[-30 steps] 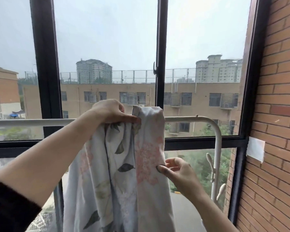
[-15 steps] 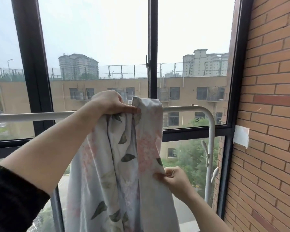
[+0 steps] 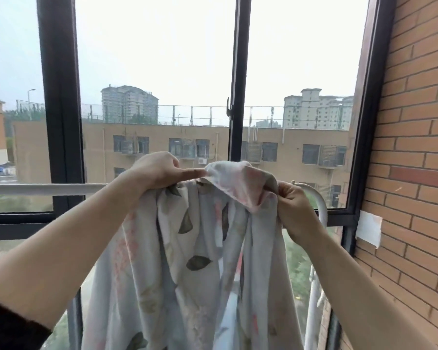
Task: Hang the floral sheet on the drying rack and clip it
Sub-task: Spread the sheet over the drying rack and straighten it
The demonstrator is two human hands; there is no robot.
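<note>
The floral sheet (image 3: 187,261), pale grey with pink blossoms and dark leaves, hangs bunched over the white top bar of the drying rack (image 3: 43,189). My left hand (image 3: 157,171) grips the sheet's top fold on the bar, index finger stretched along it. My right hand (image 3: 292,207) pinches the sheet's right edge just below the bar, near the rack's curved corner. No clip is in view.
A black-framed window (image 3: 61,122) stands directly behind the rack. A brick wall (image 3: 415,147) closes the right side, with a white paper patch (image 3: 368,228) stuck low on it. The rack's right post (image 3: 314,299) runs down beside the wall.
My right hand has risen from the sheet's lower middle to its top right edge by the bar. The top fold is now bunched and lifted. My left hand keeps its hold.
</note>
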